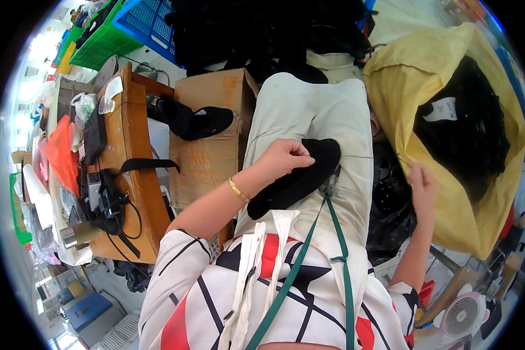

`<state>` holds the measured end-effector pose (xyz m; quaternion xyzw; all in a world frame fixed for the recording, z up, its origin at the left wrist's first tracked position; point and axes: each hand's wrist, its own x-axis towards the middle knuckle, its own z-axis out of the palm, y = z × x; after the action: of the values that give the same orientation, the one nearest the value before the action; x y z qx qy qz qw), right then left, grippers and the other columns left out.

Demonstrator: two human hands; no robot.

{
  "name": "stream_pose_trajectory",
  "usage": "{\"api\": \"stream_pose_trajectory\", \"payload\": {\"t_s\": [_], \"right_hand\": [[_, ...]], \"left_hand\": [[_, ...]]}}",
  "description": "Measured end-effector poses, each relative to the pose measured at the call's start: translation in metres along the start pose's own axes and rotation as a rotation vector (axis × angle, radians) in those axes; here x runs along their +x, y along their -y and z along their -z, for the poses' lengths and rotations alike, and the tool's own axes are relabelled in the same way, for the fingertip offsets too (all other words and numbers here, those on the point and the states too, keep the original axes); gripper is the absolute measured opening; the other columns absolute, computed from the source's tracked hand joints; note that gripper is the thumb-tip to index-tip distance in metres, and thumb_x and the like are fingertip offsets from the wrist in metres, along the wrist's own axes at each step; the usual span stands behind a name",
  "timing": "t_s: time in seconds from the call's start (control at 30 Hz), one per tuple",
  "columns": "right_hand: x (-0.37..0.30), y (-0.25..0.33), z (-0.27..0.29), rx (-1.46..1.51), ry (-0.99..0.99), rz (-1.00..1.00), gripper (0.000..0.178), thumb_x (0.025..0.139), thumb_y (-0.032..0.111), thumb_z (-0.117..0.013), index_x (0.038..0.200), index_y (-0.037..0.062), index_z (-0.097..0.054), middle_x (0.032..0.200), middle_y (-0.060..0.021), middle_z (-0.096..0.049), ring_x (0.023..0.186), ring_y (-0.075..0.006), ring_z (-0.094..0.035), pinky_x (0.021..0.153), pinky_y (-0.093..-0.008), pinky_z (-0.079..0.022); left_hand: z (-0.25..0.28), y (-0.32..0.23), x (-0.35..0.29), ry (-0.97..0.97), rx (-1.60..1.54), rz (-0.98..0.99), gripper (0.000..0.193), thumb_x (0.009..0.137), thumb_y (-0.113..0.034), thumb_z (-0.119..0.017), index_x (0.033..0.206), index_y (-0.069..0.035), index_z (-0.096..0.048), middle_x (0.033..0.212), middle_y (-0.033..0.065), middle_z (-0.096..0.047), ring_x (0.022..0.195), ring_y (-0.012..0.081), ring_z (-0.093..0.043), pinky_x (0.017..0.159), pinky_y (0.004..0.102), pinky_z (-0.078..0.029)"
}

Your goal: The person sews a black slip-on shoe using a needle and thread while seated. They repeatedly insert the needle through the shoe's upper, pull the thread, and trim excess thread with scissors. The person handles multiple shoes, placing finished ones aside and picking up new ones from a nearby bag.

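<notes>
A black, sole-shaped fabric piece (286, 185) lies slantwise across my lap on a pale apron (297, 105). My left hand (287, 157) pinches its upper edge between thumb and fingers. Off to the right, my right hand (423, 179) is raised beside the yellow sack, apart from the fabric piece. Its fingers are curled together and slightly blurred; anything they hold is too small to make out. Small metal snips (331, 184) on a green cord (336, 233) rest against the right side of the black piece.
The yellow sack (391, 70) at right holds black pieces. A cardboard box (201, 169) with a black item on top stands left, beside a wooden table (114, 146). Black pieces (262, 29) are heaped ahead near a blue crate (149, 26). A fan (462, 315) stands lower right.
</notes>
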<state>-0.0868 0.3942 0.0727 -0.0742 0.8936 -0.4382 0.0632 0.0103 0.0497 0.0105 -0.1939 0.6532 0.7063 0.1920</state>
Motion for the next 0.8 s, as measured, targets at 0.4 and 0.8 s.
{"api": "stream_pose_trajectory", "payload": {"t_s": [0.4,0.8], "right_hand": [[0.008,0.062,-0.144,-0.100,0.244,0.533,0.006,0.080,0.007,-0.069,0.085,0.0070,-0.065,0.079,-0.0087,-0.060,0.076,-0.0251,-0.062,0.064,-0.0340,-0.051],[0.018,0.072,-0.175,0.032,0.344,0.514,0.005,0.085,0.011,-0.066,0.083,0.0085,-0.062,0.084,-0.0078,-0.063,0.076,-0.0245,-0.064,0.064,-0.0333,-0.051]], "left_hand": [[0.010,0.008,-0.002,0.147,-0.166,0.024,0.013,0.092,-0.016,-0.068,0.088,-0.006,-0.060,0.074,0.0025,-0.062,0.055,0.0052,-0.053,0.045,0.0193,-0.041],[0.008,0.005,0.006,-0.039,0.043,0.139,0.015,0.094,-0.020,-0.065,0.086,-0.007,-0.063,0.068,-0.0012,-0.060,0.051,0.0038,-0.049,0.045,0.0193,-0.040]]}}
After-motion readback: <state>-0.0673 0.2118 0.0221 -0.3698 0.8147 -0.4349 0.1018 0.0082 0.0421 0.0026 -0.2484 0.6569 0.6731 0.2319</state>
